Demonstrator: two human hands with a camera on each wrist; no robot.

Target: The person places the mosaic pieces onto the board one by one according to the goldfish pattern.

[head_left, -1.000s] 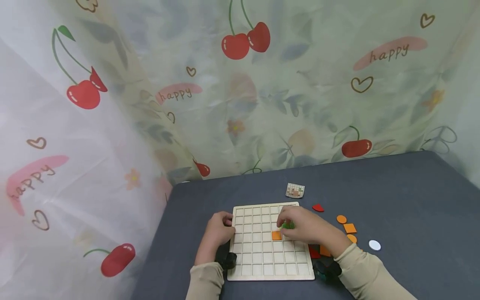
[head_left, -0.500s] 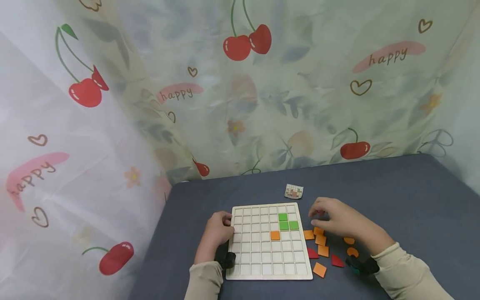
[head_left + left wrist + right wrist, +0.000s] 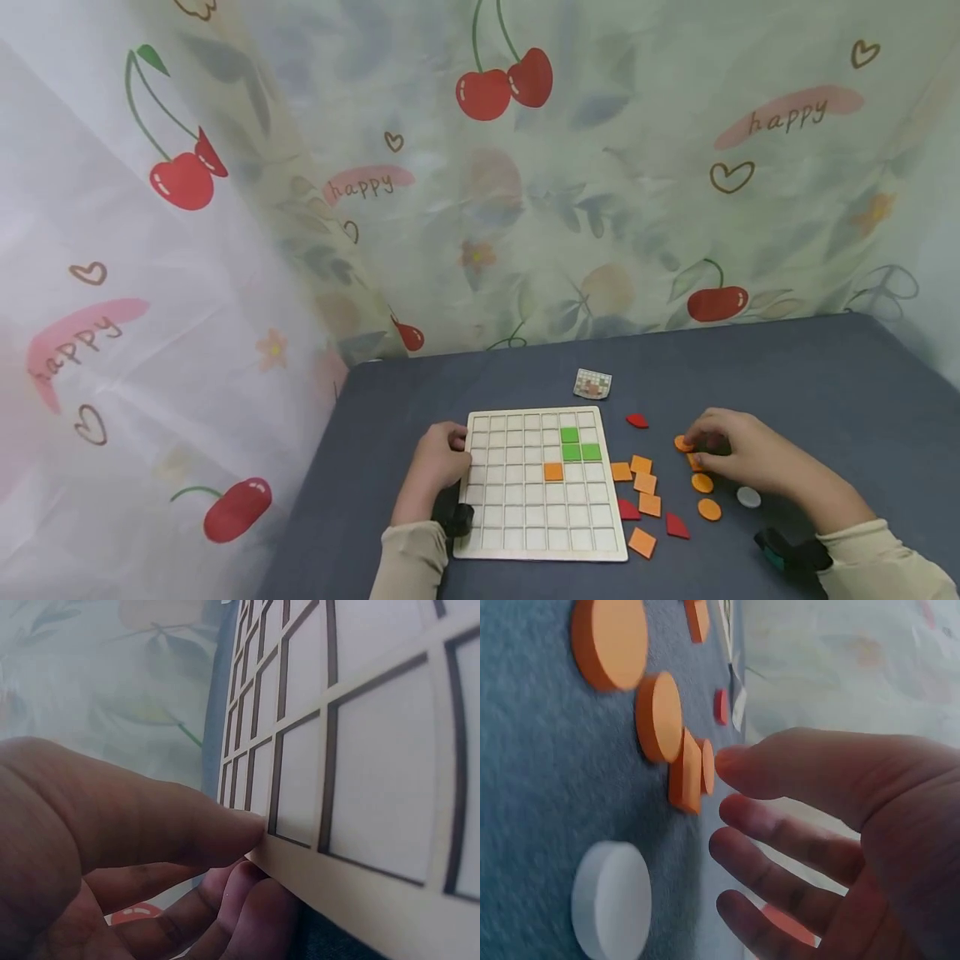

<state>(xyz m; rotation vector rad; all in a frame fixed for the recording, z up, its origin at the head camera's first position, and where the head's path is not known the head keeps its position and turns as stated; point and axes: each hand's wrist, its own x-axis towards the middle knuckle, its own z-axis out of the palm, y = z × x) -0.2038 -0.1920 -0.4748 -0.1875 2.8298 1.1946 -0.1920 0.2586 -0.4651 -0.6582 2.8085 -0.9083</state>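
Note:
My left hand [image 3: 437, 460] pinches the left edge of a wooden grid board [image 3: 540, 556]; in the left wrist view the thumb lies on its rim [image 3: 337, 900] with fingers beneath. Three green square tiles [image 3: 591, 452] and one orange square tile [image 3: 553, 472] sit in its cells. Off to the right, my right hand [image 3: 742, 450] hovers over a loose orange square tile [image 3: 687, 776] between orange round tiles [image 3: 660, 716]. Its thumb and fingers are apart and hold nothing, fingertips close to the square. A white round tile [image 3: 748, 497] lies near the hand.
Several loose orange square tiles [image 3: 645, 482] lie along the board's right side, with red quarter-round tiles [image 3: 677, 526] among them. Behind the board is a small printed card [image 3: 592, 383]. A patterned curtain [image 3: 525, 208] hangs behind the dark table [image 3: 825, 375].
My right hand has left the board, where three green tiles now show, and moved right to the loose orange tiles. The left hand has stayed on the board's edge.

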